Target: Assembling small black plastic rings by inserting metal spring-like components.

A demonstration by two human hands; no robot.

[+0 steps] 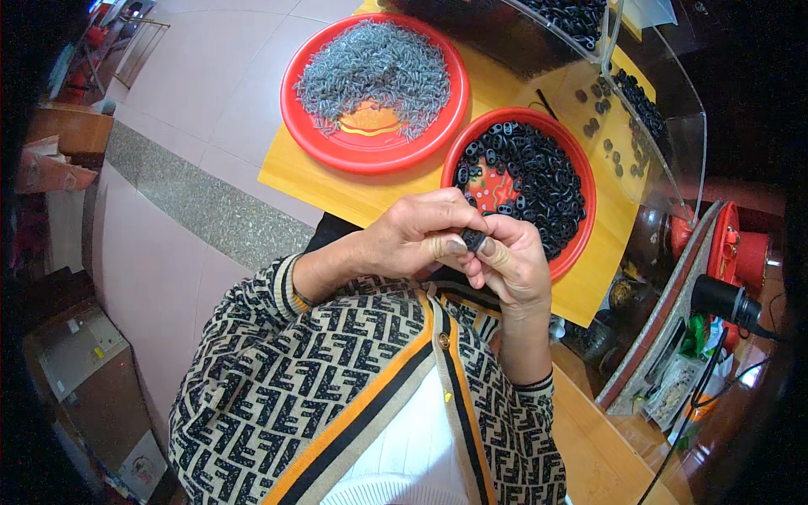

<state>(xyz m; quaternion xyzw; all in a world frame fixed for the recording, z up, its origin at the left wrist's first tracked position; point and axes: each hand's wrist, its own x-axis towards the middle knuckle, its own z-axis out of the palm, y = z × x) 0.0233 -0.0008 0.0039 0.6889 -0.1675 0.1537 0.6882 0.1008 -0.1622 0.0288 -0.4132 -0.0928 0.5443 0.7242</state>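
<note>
In front of my chest, at the near edge of the yellow board, my left hand [418,234] and my right hand [520,263] meet. Thumbs and fingers of both pinch one small black plastic part [473,239]; the fingertips cover much of it. Just beyond them lies a red tray [588,189] with many black plastic pieces [543,172], several of them showing holes. Farther off to the left, another red tray [292,126] carries a heap of small grey metal springs [374,67]. A patch of its patterned bottom shows at the near side.
Both trays rest on a yellow board [332,187]. At the far right a clear plastic bin [686,109] has black pieces inside. Past the board's right edge are a black cylindrical device [725,301] with a cable and a red container [749,248]. Tiled floor [198,93] spreads leftward.
</note>
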